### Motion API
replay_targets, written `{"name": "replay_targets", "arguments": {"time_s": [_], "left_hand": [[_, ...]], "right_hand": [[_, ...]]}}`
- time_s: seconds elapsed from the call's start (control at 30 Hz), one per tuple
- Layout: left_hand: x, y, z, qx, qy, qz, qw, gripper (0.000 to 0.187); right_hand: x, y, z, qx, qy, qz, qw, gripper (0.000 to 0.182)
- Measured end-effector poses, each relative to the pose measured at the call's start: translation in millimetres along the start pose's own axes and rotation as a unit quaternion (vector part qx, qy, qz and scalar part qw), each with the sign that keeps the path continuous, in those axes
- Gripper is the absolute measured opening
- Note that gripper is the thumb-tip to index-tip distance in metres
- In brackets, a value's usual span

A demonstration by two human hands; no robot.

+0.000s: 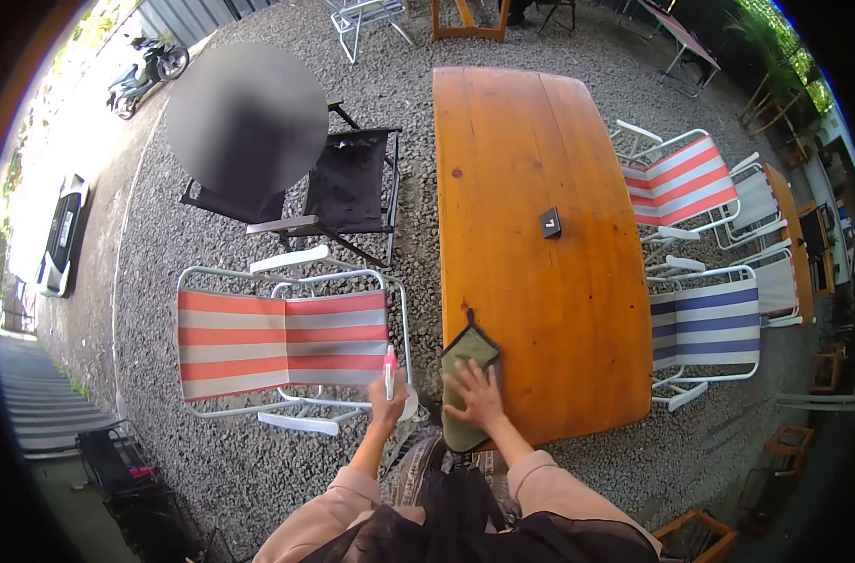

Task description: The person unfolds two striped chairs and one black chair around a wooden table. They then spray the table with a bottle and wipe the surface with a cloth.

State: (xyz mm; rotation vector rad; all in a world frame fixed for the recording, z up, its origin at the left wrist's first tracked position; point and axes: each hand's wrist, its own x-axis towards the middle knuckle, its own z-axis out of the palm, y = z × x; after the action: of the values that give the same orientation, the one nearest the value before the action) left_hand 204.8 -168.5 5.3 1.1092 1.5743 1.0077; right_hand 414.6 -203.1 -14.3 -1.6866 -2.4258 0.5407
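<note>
My left hand is closed round a spray bottle with a pink and white top, held upright beside the table's near left corner. My right hand lies flat with its fingers spread on a green cloth with a dark edge. The cloth rests along the left edge of the wooden table, near the front corner, and a loop sticks out at its far end. Farther up the table stands a small black number block.
A red-striped chair stands left of the table, with a black chair beyond it. On the right are another red-striped chair and a blue-striped chair. Gravel covers the ground. A motorbike is at the far left.
</note>
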Motion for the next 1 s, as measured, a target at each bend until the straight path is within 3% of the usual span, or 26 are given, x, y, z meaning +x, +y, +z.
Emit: {"name": "replay_targets", "arguments": {"time_s": [0.13,0.23,0.3,0.4,0.47,0.57,0.67,0.8,1.0], "left_hand": [[24,19,12,-0.046,-0.053,-0.024,0.997,0.033],[38,10,21,-0.037,-0.067,-0.025,0.997,0.038],[41,2,23,-0.031,-0.072,-0.032,0.996,0.038],[41,-1,24,-0.04,-0.075,-0.047,0.995,0.035],[39,-6,21,-0.049,-0.073,-0.066,0.994,0.034],[31,-8,14,-0.049,-0.086,-0.081,0.992,0.033],[28,-9,10,-0.039,-0.103,-0.094,0.989,0.033],[27,-7,10,-0.026,-0.101,-0.079,0.991,0.035],[35,18,28,-0.045,-0.058,-0.033,0.997,0.032]], "right_hand": [[-8,61,-21,-0.051,0.055,0.123,0.989,0.066],[-28,127,-40,-0.094,0.142,0.286,0.943,0.065],[-48,175,-49,-0.104,0.154,0.433,0.882,0.066],[-53,230,-56,-0.09,0.177,0.658,0.726,0.071],[-35,235,-66,-0.08,0.151,0.697,0.696,0.073],[-3,222,-78,-0.094,0.095,0.657,0.742,0.073],[38,202,-70,-0.124,0.065,0.557,0.819,0.073],[99,143,-48,-0.156,0.076,0.388,0.905,0.073],[137,56,-24,-0.108,0.128,0.161,0.973,0.066]]}}
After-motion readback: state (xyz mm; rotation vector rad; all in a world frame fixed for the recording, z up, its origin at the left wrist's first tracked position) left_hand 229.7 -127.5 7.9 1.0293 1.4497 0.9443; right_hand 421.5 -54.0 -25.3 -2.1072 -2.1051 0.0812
